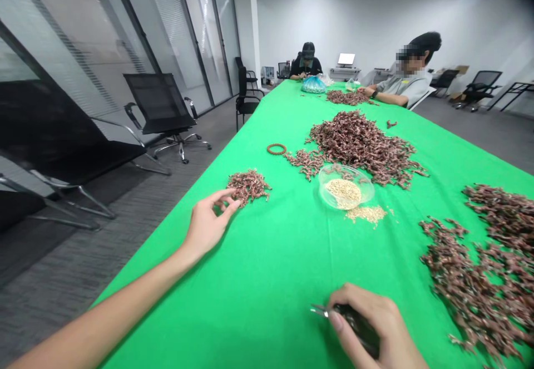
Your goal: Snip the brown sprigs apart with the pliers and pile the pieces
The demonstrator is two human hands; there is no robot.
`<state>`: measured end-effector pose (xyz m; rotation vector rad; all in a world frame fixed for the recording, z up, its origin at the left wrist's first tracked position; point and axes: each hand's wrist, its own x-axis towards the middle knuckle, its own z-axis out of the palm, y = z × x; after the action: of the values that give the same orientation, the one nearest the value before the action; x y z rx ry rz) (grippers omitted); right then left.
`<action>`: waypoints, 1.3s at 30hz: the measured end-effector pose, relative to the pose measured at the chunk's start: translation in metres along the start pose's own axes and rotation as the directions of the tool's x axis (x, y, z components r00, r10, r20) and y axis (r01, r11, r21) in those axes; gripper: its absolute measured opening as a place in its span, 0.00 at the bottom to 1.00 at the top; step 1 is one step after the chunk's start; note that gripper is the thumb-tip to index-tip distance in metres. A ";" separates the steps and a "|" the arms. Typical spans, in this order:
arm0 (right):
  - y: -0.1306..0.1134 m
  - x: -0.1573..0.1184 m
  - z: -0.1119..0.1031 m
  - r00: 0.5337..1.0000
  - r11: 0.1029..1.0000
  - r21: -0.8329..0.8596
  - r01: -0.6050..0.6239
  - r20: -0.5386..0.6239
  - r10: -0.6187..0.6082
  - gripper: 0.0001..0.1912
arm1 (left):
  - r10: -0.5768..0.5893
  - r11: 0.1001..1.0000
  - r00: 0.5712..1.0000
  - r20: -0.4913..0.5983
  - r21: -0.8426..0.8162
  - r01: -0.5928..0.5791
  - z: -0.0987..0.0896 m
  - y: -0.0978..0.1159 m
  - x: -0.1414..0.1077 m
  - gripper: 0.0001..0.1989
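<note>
My left hand [208, 220] is at the near left edge of a small heap of brown, knobbly, twig-like pieces [250, 186]. Its thumb and fingers are curved and apart, with the tips touching the heap. Low in the view, my right hand [375, 319] is closed around a small pair of pliers [359, 330] with dark handles. The thin metal jaws point left, over the green cloth. Ahead stands a clear plastic bowl [367, 188] holding pale, grain-like bits [342, 190]. More of these bits lie spilled by its near side [371, 214].
A large heap of brown pieces [359, 141] lies behind the bowl, and others [479, 280] spread at the right. A brown beaded ring [276, 149] rests on the green cloth [267, 280]. Two people sit farther along the table, near a blue bag [312, 84]. Office chairs [161, 104] stand left.
</note>
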<state>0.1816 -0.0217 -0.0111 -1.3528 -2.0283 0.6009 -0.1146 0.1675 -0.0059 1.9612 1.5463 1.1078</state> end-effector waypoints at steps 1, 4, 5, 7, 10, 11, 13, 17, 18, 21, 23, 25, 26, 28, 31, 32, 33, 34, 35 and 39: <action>0.000 0.000 -0.001 1.000 1.000 -0.008 0.004 0.009 -0.004 0.07 | -0.006 1.000 1.000 -0.004 -0.003 0.006 0.000 0.000 0.000 0.20; 0.000 -0.001 -0.002 1.000 1.000 -0.011 -0.005 0.018 0.005 0.07 | -0.021 1.000 1.000 -0.020 -0.007 0.021 0.000 0.001 -0.002 0.17; 0.000 -0.001 -0.001 1.000 1.000 -0.010 -0.009 0.020 0.009 0.07 | -0.025 1.000 0.999 -0.025 -0.008 0.024 0.000 0.002 -0.002 0.16; -0.001 -0.001 -0.001 1.000 1.000 -0.008 -0.008 0.021 0.008 0.07 | -0.028 1.000 0.999 -0.035 -0.012 0.028 0.001 0.003 -0.002 0.15; -0.002 -0.003 -0.001 1.000 1.000 -0.013 0.011 0.017 -0.011 0.07 | -0.024 1.000 0.998 -0.050 -0.014 0.023 0.001 0.003 -0.002 0.14; -0.003 -0.003 -0.001 1.000 1.000 -0.018 0.024 0.016 -0.023 0.07 | -0.022 1.000 0.998 -0.056 -0.013 0.021 0.001 0.002 -0.002 0.14; -0.004 -0.004 0.000 0.998 0.998 -0.030 0.063 -0.003 -0.063 0.06 | -0.017 1.000 0.998 -0.067 -0.009 0.016 0.001 0.002 -0.001 0.13; -0.006 -0.006 0.002 0.990 0.991 -0.043 0.128 -0.052 -0.130 0.07 | 0.018 1.000 0.996 -0.090 0.006 -0.017 0.004 0.009 -0.004 0.13; -0.006 -0.007 0.003 0.989 0.990 -0.047 0.135 -0.051 -0.137 0.08 | 0.038 0.999 0.995 -0.087 0.007 -0.037 0.007 0.014 -0.006 0.13; -0.008 -0.010 0.006 0.985 0.983 -0.082 0.165 -0.041 -0.169 0.11 | 0.126 0.992 0.992 -0.021 -0.014 -0.126 0.021 0.038 -0.013 0.13; -0.010 -0.011 0.007 0.984 0.977 -0.125 0.175 -0.016 -0.178 0.12 | 0.206 0.978 0.975 0.079 -0.057 -0.202 0.037 0.061 -0.019 0.11; -0.012 -0.011 0.008 0.984 0.968 -0.174 0.179 0.023 -0.177 0.12 | 0.299 0.953 0.934 0.198 -0.119 -0.279 0.058 0.086 -0.025 0.09; -0.012 -0.011 0.008 0.982 0.963 -0.194 0.187 0.047 -0.181 0.12 | 0.349 0.935 0.901 0.256 -0.155 -0.318 0.070 0.098 -0.027 0.09; -0.014 -0.010 0.008 0.976 0.949 -0.228 0.215 0.084 -0.201 0.12 | 0.452 0.891 0.812 0.370 -0.228 -0.392 0.095 0.123 -0.031 0.08; -0.015 -0.009 0.010 0.959 0.916 -0.287 0.280 0.126 -0.254 0.12 | 0.570 0.821 0.667 0.480 -0.317 -0.475 0.135 0.157 -0.036 0.07; -0.016 -0.009 0.011 0.950 0.900 -0.309 0.309 0.140 -0.278 0.12 | 0.597 0.801 0.626 0.501 -0.337 -0.495 0.147 0.167 -0.038 0.08; -0.016 -0.009 0.012 0.941 0.883 -0.328 0.337 0.155 -0.302 0.12 | 0.619 0.783 0.588 0.521 -0.353 -0.511 0.160 0.176 -0.040 0.08; -0.016 -0.009 0.014 0.932 0.867 -0.342 0.361 0.170 -0.321 0.12 | 0.634 0.769 0.557 0.536 -0.365 -0.525 0.171 0.186 -0.043 0.10; -0.016 -0.010 0.015 0.925 0.856 -0.352 0.378 0.182 -0.333 0.12 | 0.649 0.755 0.528 0.548 -0.377 -0.537 0.181 0.194 -0.045 0.11; -0.013 -0.011 0.018 0.918 0.843 -0.366 0.394 0.204 -0.340 0.12 | 0.671 0.727 0.463 0.580 -0.390 -0.565 0.210 0.221 -0.058 0.10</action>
<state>0.1640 -0.0374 -0.0177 -1.1037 -2.5368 0.1001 0.1828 0.0787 0.0091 2.4938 0.3044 0.5117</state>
